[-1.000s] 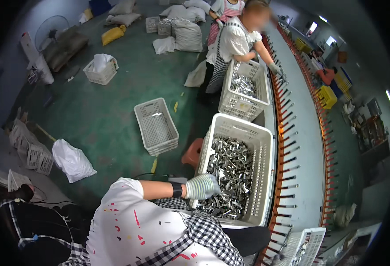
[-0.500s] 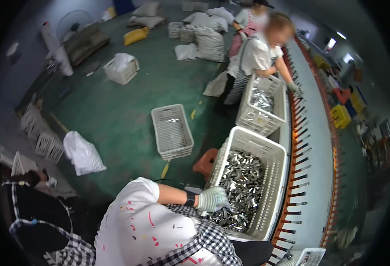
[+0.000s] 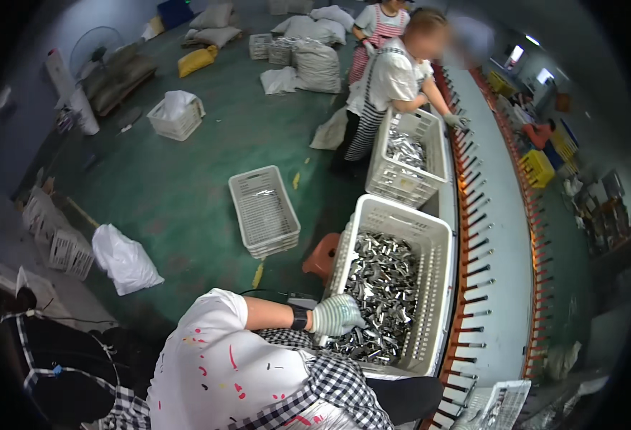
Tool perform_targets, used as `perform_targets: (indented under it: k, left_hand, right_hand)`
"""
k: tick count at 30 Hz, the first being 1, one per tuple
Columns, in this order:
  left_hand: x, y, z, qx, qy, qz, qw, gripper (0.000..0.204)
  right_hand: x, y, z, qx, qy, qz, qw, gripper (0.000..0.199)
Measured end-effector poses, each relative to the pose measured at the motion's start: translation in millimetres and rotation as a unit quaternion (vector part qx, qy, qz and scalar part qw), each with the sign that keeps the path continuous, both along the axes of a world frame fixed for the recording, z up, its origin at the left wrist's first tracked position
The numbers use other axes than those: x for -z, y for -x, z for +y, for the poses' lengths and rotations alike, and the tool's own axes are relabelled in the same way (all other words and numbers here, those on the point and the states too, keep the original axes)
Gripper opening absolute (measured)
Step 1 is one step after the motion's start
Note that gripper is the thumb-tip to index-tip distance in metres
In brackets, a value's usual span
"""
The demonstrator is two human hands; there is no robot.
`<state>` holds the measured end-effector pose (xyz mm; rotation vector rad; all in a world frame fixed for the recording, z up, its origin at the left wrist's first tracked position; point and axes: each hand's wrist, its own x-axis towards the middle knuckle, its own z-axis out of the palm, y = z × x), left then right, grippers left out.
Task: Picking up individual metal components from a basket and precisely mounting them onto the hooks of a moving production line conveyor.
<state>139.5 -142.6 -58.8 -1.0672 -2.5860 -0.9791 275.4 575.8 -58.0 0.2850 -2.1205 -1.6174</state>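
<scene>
left glove in a crate of shiny metal bits, and that's the reach that counts

head view, the only one here: the left hand (image 3: 337, 316), in a striped knit glove, is at the near left part of a big white crate (image 3: 432, 287). the small metal pieces (image 3: 383, 287) are inside it, spread under the fingertips and off to the right and farther away. no shared long axis, they lie every which way. the crate itself runs lengthwise away from the person, beside a row of dark rods (image 3: 479, 269) along an orange-edged grey bench (image 3: 505, 251).

left is clearly the nearer hand. forearm comes across from the left, dark wristband (image 3: 299, 317) showing, wrist pretty straight, back of the hand up, fingers curled down toward the pile. whether they're pinching a piece, i can't tell, the tips are hidden.

right hand: can't pick it out well enough to call its grip.

there's a reddish stool (image 3: 322, 256) just left of the crate too.
</scene>
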Motion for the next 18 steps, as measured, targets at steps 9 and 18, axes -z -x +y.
perform_targets:
  k: [9,18]
  left_hand:
    - [-12,-7,0,0.014,-0.015,0.002,1.0,0.024]
    - [-10,1,11,0.004,-0.029,0.005,1.0,0.026]
  right_hand:
    - [12,-38,-13,0.157,0.811,-0.043,0.563,0.042]
    - [-31,32,-170,0.182,0.677,0.137,0.7,0.036]
